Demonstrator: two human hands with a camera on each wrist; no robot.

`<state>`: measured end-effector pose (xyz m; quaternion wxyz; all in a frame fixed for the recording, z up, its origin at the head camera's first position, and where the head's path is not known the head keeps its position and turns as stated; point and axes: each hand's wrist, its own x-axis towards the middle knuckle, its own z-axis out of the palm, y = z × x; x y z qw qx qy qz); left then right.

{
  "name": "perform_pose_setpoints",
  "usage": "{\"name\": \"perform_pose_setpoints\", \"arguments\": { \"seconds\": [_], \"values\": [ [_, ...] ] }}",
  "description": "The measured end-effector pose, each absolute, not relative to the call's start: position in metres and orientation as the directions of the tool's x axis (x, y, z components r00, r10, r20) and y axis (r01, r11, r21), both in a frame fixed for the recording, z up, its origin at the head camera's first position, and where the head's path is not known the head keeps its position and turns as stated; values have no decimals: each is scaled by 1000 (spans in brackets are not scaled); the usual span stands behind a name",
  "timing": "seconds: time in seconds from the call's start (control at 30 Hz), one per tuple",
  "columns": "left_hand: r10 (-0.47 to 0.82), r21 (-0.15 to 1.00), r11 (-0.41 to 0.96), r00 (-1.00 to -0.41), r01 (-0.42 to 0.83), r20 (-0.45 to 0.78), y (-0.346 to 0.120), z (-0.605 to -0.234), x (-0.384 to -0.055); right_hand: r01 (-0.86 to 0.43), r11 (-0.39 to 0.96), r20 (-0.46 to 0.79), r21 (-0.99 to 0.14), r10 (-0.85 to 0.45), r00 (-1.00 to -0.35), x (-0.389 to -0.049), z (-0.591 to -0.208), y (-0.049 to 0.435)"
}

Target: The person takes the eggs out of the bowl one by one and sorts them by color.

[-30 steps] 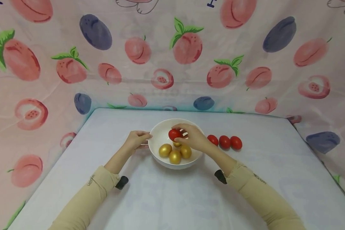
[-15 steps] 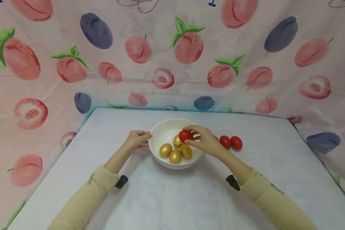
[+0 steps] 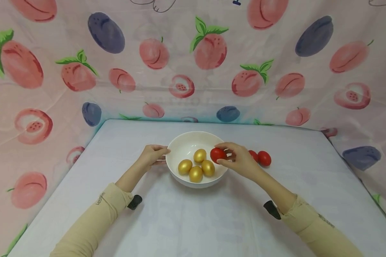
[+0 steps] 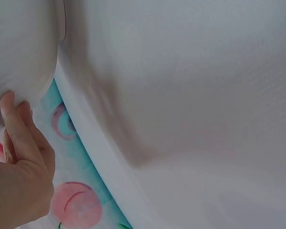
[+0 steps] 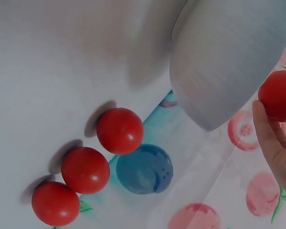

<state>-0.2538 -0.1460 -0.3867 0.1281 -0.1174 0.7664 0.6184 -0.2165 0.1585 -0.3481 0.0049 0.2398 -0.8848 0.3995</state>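
A white bowl (image 3: 179, 150) stands on the table with several golden eggs (image 3: 196, 174) lying in its bottom. At its left rim, my left hand (image 3: 152, 155) grips the wall between thumb and fingers; the left wrist view shows fingertips of that left hand (image 4: 26, 152) against the outside of the bowl (image 4: 24, 47). My right hand (image 3: 239, 159) pinches a red egg (image 3: 217, 155) at the right side of the bowl, above the rim. In the right wrist view that red egg (image 5: 278, 95) is at the fingertips, beyond the bowl's outer wall (image 5: 224, 62).
Three more red eggs (image 5: 86, 170) sit in a row on the table to the right of the bowl; in the head view the right hand covers part of them. A fruit-printed cloth (image 3: 161, 85) hangs behind the white-covered table (image 3: 167, 221).
My right hand has moved right with the red egg, from over the bowl's middle to its right rim, uncovering the rear golden egg. The left hand and bowl have stayed put.
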Motion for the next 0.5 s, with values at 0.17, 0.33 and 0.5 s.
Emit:
{"name": "perform_pose_setpoints", "arguments": {
  "seconds": [0.17,0.33,0.5],
  "values": [
    [-21,918,208,-940,-338,-341,-146,-386,-253,-435,592,215,-679,-405,-888,-210,-348,166],
    [-26,916,207,-937,-345,-347,-147,-387,-254,-439,587,224,-680,-404,-887,-204,-347,177],
    [-19,919,200,-939,-340,-343,-148,-389,-255,-443,597,239,-668,-392,-888,-200,-346,190]
  ]
}}
